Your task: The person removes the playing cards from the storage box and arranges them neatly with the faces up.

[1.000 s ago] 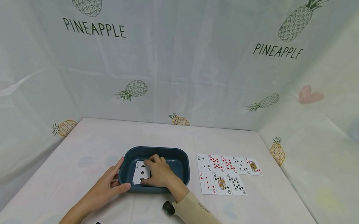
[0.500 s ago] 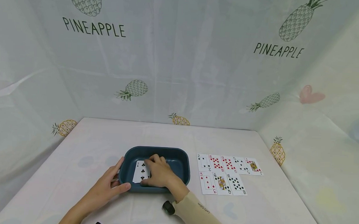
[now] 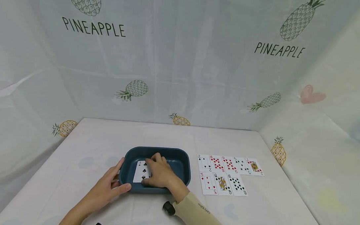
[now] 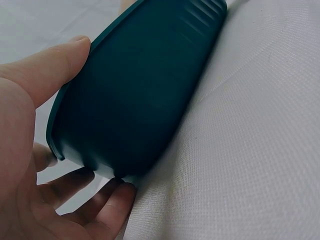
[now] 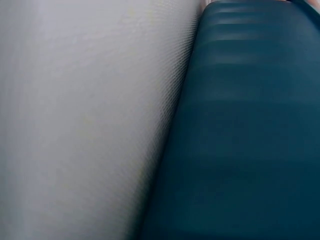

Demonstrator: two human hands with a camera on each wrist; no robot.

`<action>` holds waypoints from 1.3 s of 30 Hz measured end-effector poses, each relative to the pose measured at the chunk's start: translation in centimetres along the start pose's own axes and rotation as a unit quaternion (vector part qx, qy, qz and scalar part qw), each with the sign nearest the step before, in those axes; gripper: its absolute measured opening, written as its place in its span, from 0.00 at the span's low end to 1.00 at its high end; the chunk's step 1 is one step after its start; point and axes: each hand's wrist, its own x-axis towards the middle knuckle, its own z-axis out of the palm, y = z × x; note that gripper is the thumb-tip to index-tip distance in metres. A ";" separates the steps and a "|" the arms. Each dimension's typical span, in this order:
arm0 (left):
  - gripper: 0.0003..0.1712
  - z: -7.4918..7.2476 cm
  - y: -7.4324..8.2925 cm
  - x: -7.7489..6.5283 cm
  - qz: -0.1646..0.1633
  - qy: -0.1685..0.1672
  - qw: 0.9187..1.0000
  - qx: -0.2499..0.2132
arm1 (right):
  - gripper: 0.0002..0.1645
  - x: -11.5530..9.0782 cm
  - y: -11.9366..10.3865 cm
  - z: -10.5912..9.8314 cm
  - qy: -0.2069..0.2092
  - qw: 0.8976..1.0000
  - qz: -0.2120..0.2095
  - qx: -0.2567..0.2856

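A dark blue rectangular tray (image 3: 179,165) stands on the table; its outer wall fills much of both wrist views. My left hand (image 3: 107,186) grips its left end, thumb on the near corner, the other fingers against the end wall. In the left wrist view, the thumb (image 4: 60,65) lies over the rim and the fingertips touch the wall. Inside the tray lies a white playing card (image 3: 138,174) of clubs, face up. My right hand (image 3: 160,174) reaches in and pinches it between thumb and fingers at its right side, hiding part of it. The right fingers are outside the right wrist view.
To the tray's right, several face-up playing cards lie in two rows, among them a red three (image 3: 208,183) and a queen (image 3: 222,184) in the nearer row and a jack (image 3: 254,166) in the farther one. A pineapple-print cloth (image 3: 182,59) hangs behind.
The card in the tray has shifted slightly away from me, with the right thumb moving up a little. The left hand, the tray and the laid-out cards look the same.
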 end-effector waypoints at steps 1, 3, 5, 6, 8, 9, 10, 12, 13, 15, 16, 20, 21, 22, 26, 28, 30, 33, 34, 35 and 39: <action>0.57 0.0 0.0 0.0 0.000 0.000 1.000 0.001 | 0.49 0.0 0.0 0.0 0.001 1.000 0.000 0.004; 0.57 0.0 0.0 0.0 0.000 0.001 1.000 0.004 | 0.49 0.0 0.0 -0.1 0.004 1.000 0.001 0.012; 0.57 0.0 0.0 0.0 0.000 0.002 1.000 0.004 | 0.49 0.0 0.0 -0.1 0.007 1.000 0.001 0.019; 0.57 0.0 0.0 0.0 -0.001 0.002 1.000 0.004 | 0.49 0.0 0.0 -0.1 0.008 1.000 0.000 0.022; 0.57 0.0 0.0 0.0 -0.001 0.002 1.000 0.003 | 0.48 0.0 0.0 -0.1 0.011 1.000 0.000 0.028; 0.57 0.0 0.0 0.0 -0.001 0.003 1.000 0.003 | 0.48 0.0 0.0 -0.1 0.013 0.999 -0.001 0.032; 0.57 0.0 0.0 0.0 -0.001 0.002 1.000 0.001 | 0.48 0.0 0.0 -0.1 0.016 0.999 -0.001 0.036; 0.57 0.0 0.0 -0.1 -0.001 0.002 1.000 0.001 | 0.48 0.0 0.0 -0.2 0.022 0.999 0.002 0.044; 0.57 0.0 0.1 -0.1 -0.002 0.002 1.000 0.001 | 0.48 0.0 0.0 -0.2 0.026 0.998 0.003 0.049; 0.57 0.0 0.1 -0.1 -0.001 0.001 1.000 0.000 | 0.48 0.0 -0.1 -0.3 0.032 0.998 0.007 0.059; 0.57 0.0 0.2 -0.1 -0.001 0.001 1.000 -0.001 | 0.48 0.0 -0.1 -0.3 0.035 0.997 0.008 0.063; 0.57 -0.1 0.3 -0.2 0.000 0.003 1.000 0.003 | 0.48 0.1 -0.2 -0.3 0.051 0.996 0.012 0.070; 0.57 -0.1 0.3 -0.2 -0.001 0.004 1.000 0.005 | 0.48 0.1 -0.2 -0.3 0.055 0.996 0.014 0.070; 0.57 -0.1 0.2 -0.2 -0.002 0.005 1.000 0.008 | 0.48 0.1 -0.2 -0.2 0.059 0.996 0.015 0.069; 0.57 -0.1 0.1 -0.1 -0.003 0.006 1.000 0.011 | 0.48 0.1 -0.2 -0.3 0.068 0.995 0.022 0.066; 0.57 -0.1 0.0 0.0 -0.002 0.006 1.000 0.011 | 0.47 0.1 -0.2 -0.3 0.068 0.995 0.024 0.065; 0.57 -0.1 0.0 0.0 -0.001 0.006 1.000 0.011 | 0.47 0.0 -0.3 -0.4 0.069 0.995 0.024 0.063; 0.57 0.0 0.0 0.1 -0.001 0.006 1.000 0.014 | 0.47 -0.2 -0.4 -0.4 0.068 0.995 0.026 0.061; 0.57 0.0 0.0 0.1 -0.002 0.007 1.000 0.015 | 0.47 -0.2 -0.4 -0.4 0.068 0.995 0.026 0.061; 0.57 0.0 0.0 0.1 -0.002 0.007 1.000 0.015 | 0.47 -0.2 -0.4 -0.4 0.068 0.996 0.027 0.059; 0.57 0.0 -0.1 0.0 0.000 0.008 1.000 0.010 | 0.47 -0.4 -0.4 -0.6 0.060 0.996 0.028 0.059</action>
